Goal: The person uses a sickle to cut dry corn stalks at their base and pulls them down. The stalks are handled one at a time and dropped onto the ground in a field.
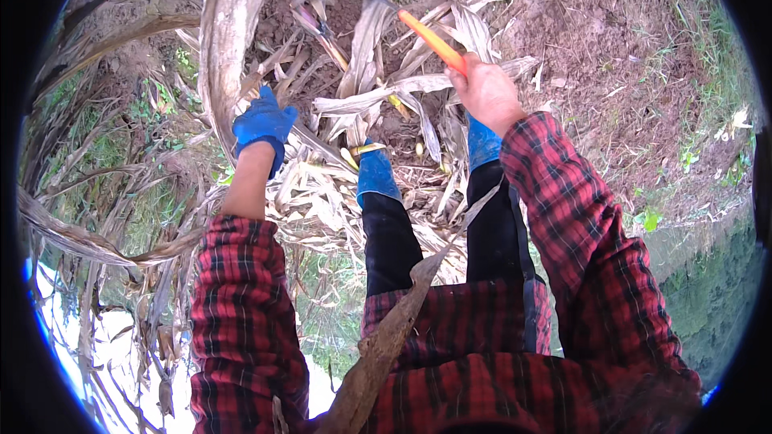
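Observation:
My left hand [264,122], in a blue glove, is at dry stalks and leaves on the left. Its fingers look partly curled, but whether a stalk lies within them is hidden. A long, dry, broad leaf [224,30] rises just beside it. My bare right hand [490,95] grips the orange handle [433,41] of a hand tool. The handle slants up and left; the tool's dark head [383,0] partly blends into the leaves, so its shape cannot be told. Below that head, a cut-looking stalk [322,39] stands among withered leaves.
Dry leaf litter [319,193] covers the ground around my blue boots [377,170]. Reddish soil [579,72] with grass lies to the right. Dense dried plants [114,181] crowd the left side. One long dry leaf [392,337] crosses close in front of my body.

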Motion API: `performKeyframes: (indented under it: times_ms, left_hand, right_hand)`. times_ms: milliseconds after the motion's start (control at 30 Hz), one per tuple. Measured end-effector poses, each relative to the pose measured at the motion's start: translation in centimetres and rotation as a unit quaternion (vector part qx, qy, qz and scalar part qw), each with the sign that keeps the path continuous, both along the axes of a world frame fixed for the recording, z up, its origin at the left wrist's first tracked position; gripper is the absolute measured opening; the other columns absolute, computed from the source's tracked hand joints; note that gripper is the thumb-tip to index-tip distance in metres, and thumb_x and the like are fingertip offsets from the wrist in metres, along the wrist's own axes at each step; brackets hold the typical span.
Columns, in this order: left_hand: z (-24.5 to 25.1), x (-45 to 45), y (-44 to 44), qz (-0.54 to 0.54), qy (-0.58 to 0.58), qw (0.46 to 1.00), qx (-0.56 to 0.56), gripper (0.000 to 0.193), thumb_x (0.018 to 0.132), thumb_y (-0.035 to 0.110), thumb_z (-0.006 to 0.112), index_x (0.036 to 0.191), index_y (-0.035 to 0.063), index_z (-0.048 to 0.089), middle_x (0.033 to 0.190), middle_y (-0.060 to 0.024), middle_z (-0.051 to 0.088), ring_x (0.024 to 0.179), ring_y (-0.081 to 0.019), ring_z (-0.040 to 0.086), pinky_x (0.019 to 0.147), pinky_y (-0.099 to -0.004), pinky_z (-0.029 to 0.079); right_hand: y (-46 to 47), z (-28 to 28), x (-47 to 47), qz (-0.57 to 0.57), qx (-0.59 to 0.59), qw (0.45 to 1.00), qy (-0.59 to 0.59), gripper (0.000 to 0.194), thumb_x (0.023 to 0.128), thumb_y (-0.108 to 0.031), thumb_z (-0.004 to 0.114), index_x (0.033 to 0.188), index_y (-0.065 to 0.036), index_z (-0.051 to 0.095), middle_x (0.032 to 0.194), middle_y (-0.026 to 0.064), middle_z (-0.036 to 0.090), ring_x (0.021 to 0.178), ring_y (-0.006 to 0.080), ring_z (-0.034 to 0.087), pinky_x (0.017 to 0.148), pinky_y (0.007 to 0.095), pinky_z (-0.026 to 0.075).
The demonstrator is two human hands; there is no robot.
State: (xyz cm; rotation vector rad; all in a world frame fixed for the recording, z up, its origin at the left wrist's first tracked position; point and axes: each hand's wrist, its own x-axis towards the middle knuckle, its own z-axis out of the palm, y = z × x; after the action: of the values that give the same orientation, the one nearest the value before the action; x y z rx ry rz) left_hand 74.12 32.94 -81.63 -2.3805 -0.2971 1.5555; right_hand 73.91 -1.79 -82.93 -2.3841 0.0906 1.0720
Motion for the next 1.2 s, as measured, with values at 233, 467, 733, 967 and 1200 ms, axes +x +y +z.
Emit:
performKeyframes:
  times_ms: [233,467,733,967,1200]
  left_hand:
    - [-4.2,-0.4,1.9,-0.003,-0.040,0.998,0.039,0.043,0.085,0.043,0.042,0.103,0.0070,0.057,0.106,-0.0169,0.061,0.098,-0.0358,0.058,0.085,-0.0450,0.045]
    - [-4.5,-2.6,2.9,-0.064,-0.087,0.994,0.000,0.036,0.086,0.040,0.043,0.097,0.0083,0.057,0.098,-0.0146,0.064,0.088,-0.0335,0.062,0.077,-0.0451,0.048]
    - [-4.4,-2.9,1.8,-0.118,-0.103,0.988,0.006,0.032,0.086,0.040,0.044,0.090,0.0105,0.057,0.089,-0.0132,0.065,0.079,-0.0328,0.064,0.068,-0.0464,0.049]
    - [-3.8,-3.1,1.4,-0.079,-0.130,0.988,-0.010,0.034,0.087,0.042,0.044,0.094,0.0105,0.055,0.092,-0.0151,0.064,0.080,-0.0351,0.063,0.070,-0.0474,0.048]
    - [-4.2,-8.2,-1.6,0.163,-0.105,0.981,0.008,0.048,0.087,0.050,0.038,0.107,0.0085,0.051,0.105,-0.0209,0.059,0.091,-0.0418,0.058,0.079,-0.0506,0.044]
  right_hand:
    - [6.9,-1.8,-2.9,-0.023,0.136,0.987,0.083,0.038,0.088,-0.034,0.048,0.092,0.003,0.053,0.070,0.0227,0.061,0.068,0.0398,0.061,0.063,0.0474,0.049]
    - [12.4,-4.4,-3.8,-0.049,0.106,0.984,0.138,0.038,0.087,-0.035,0.049,0.091,0.002,0.057,0.078,0.0219,0.063,0.075,0.0372,0.062,0.071,0.0451,0.049]
    - [15.8,-10.2,-0.2,-0.003,0.131,0.966,0.221,0.043,0.088,-0.034,0.049,0.077,0.006,0.059,0.061,0.0195,0.060,0.049,0.0289,0.061,0.048,0.0371,0.051]
    - [18.3,-5.7,-9.0,-0.405,0.283,0.805,0.328,0.039,0.089,-0.028,0.048,0.073,0.007,0.055,0.047,0.0112,0.052,0.037,0.0227,0.053,0.037,0.0354,0.041]
    - [13.5,-0.4,-8.6,-0.246,0.179,0.921,0.245,0.040,0.089,-0.032,0.045,0.086,0.007,0.054,0.076,0.0299,0.059,0.082,0.0438,0.058,0.073,0.0496,0.046]
